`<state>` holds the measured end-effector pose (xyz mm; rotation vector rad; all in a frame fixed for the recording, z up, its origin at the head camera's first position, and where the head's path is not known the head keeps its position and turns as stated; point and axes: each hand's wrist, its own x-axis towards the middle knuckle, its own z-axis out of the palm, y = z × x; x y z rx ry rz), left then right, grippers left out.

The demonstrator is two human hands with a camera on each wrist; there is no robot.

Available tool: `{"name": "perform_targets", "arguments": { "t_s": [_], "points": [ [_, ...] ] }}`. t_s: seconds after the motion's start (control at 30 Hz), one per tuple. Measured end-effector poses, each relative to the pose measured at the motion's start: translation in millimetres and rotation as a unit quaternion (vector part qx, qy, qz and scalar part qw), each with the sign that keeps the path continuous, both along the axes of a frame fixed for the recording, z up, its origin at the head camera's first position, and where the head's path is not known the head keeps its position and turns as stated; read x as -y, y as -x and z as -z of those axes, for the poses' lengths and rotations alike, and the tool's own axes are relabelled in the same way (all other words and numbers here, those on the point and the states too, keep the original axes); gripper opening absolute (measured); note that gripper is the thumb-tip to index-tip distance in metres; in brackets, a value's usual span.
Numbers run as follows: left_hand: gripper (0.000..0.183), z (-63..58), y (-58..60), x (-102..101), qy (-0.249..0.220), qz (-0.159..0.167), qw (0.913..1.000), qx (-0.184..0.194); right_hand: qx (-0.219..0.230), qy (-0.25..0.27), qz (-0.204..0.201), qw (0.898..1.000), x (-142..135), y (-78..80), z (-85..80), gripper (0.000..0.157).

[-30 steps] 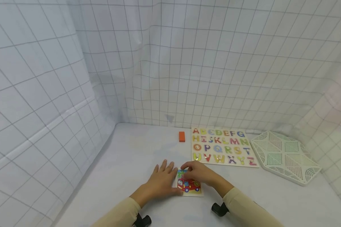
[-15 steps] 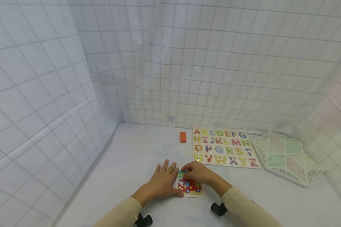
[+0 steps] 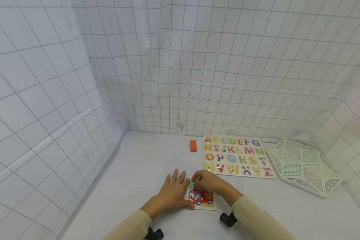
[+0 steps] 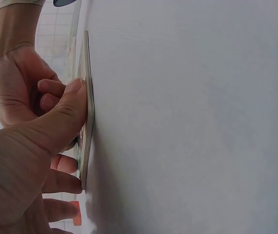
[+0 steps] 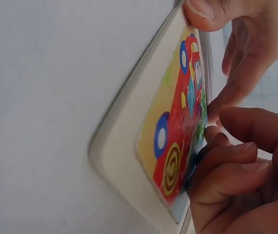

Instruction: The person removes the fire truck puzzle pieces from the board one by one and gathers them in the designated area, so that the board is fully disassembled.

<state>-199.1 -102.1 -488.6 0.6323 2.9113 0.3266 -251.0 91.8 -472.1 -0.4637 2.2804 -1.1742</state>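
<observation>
A small picture puzzle board [image 3: 204, 206] with a cartoon red truck lies flat on the white tabletop. My left hand [image 3: 171, 196] spreads along its left side, fingers straight; the thumb touches the near edge and the index finger reaches the far-left corner. Over the board's far side is my right hand [image 3: 212, 183], its fingers bent down at the picture's top. In the right wrist view, the truck picture [image 5: 178, 112] sits inside a pale border, with the right fingertips [image 5: 244, 153] right at its upper edge. I cannot tell whether they pinch a piece.
An orange block [image 3: 193, 146] lies behind the hands. To its right is an alphabet board [image 3: 240, 162] with colourful letters, and beyond that a pale latticed plastic tray [image 3: 303, 166]. A white grid-patterned curtain [image 3: 180, 83] encloses the back and sides.
Both hands stay in nearly the same place on the puzzle board. The right forearm and fingers shift slightly; the whole view drifts a little.
</observation>
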Motion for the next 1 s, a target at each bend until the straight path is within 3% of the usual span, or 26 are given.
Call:
{"name": "perform_targets", "arguments": {
  "t_s": [0.37, 0.67, 1.0],
  "points": [
    [0.103, 1.0, -1.4, -1.1, -0.008, -0.002, 0.9999, 0.007, -0.004, -0.007, 0.038, 0.999, 8.1, -4.3, -0.6, 0.018],
    [0.102, 2.0, -1.7, 0.2, -0.011, 0.002, 0.9999, 0.004, -0.044, 0.003, 0.048, 0.998, 6.1, -3.6, 3.0, 0.010],
    [0.074, 3.8, 2.2, 1.9, -0.022, -0.008, 0.9994, -0.026, -0.012, 0.035, 0.058, 0.998, 3.5, -2.2, 6.4, 0.010]
  ]
}}
